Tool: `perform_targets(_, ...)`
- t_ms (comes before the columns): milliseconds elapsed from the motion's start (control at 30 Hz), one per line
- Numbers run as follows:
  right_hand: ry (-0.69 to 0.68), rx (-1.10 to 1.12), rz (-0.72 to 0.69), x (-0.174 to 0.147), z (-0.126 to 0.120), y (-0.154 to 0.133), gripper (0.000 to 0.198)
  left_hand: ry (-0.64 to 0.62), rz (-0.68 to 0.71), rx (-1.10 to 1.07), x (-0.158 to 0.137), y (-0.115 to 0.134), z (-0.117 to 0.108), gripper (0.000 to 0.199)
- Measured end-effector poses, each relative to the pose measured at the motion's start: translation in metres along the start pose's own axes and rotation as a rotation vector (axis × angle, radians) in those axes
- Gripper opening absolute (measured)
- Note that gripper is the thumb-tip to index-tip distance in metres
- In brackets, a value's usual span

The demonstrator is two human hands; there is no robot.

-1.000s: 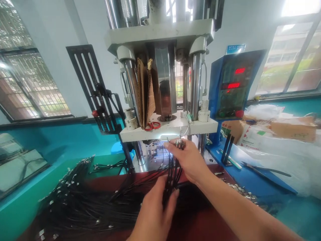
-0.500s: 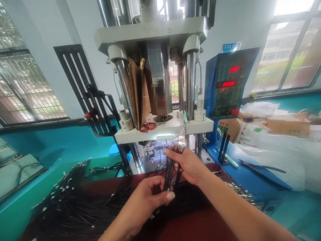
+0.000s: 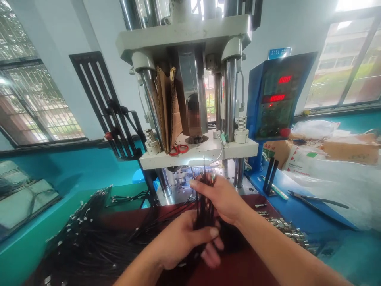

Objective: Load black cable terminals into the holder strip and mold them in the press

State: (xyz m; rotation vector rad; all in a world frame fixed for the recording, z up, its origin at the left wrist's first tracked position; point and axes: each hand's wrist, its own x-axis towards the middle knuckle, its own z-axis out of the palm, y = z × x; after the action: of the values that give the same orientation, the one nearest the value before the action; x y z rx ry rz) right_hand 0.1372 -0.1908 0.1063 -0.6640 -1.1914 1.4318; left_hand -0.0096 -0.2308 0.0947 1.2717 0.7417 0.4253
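A bundle of thin black cables (image 3: pixel 204 206) with small metal ends stands upright between both hands, just in front of the press machine (image 3: pixel 190 99). My right hand (image 3: pixel 222 198) grips the bundle near its top, where the metal tips stick out. My left hand (image 3: pixel 186 238) is closed around the same bundle lower down, thumb across the front. A large heap of the same black cables (image 3: pixel 89 238) lies to the left on the dark red work surface (image 3: pixel 238 266).
A blue control box (image 3: pixel 276 99) with red digits stands right of the press. Red scissors (image 3: pixel 178 149) lie on the press plate. Pliers (image 3: pixel 315 199) and small metal parts (image 3: pixel 282 226) lie on the right. Plastic bags and cardboard boxes (image 3: pixel 342 151) sit far right.
My left hand has come up from the pile and closed around the lower part of the bundle. My right hand has kept its hold near the top and dropped slightly.
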Motion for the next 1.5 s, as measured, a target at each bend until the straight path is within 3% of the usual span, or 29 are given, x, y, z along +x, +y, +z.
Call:
perform_targets(67,-0.011,-0.032,0.054,-0.004,-0.003,0.013,0.027,-0.142,-0.175,-0.152,0.000,-0.005,-0.005,0.023)
perform_targets(133,0.020,-0.055,0.137,-0.011,-0.007,0.031,0.028,-0.185,-0.229,-0.239,0.005,-0.015,-0.007,0.020)
perform_targets(233,0.092,-0.134,0.211,-0.020,-0.019,0.053,0.027,-0.095,-0.116,-0.382,0.022,-0.034,0.000,0.017)
perform_targets(333,0.133,-0.127,0.227,-0.019,-0.038,0.054,0.030,-0.015,-0.031,-0.454,0.039,-0.051,0.011,0.019)
perform_targets(467,0.183,-0.111,0.163,-0.009,-0.060,0.039,0.044,-0.068,-0.084,-0.461,0.046,-0.059,0.014,0.027)
perform_targets(600,0.109,-0.394,0.048,-0.014,-0.063,0.040,0.027,0.005,-0.068,-0.489,0.051,-0.056,0.012,0.022)
perform_targets(767,0.212,-0.745,-0.014,-0.034,-0.065,0.053,0.035,0.055,-0.074,-0.510,0.067,-0.051,0.016,0.019)
perform_targets(967,0.019,-1.248,-0.032,-0.019,-0.097,0.050,0.044,0.077,-0.073,-0.525,0.079,-0.060,0.014,0.020)
perform_targets(1100,-0.031,-1.468,-0.055,0.017,-0.119,0.057,0.017,0.026,-0.071,-0.561,0.077,-0.069,0.009,0.026)
perform_targets(1300,-0.238,-1.692,-0.042,0.047,-0.115,0.087,0.006,-0.020,-0.029,-0.592,0.072,-0.073,0.008,0.026)
perform_targets(1500,-0.284,-1.830,-0.021,0.025,-0.114,0.067,0.019,0.004,-0.010,-0.561,0.077,-0.077,0.000,0.026)
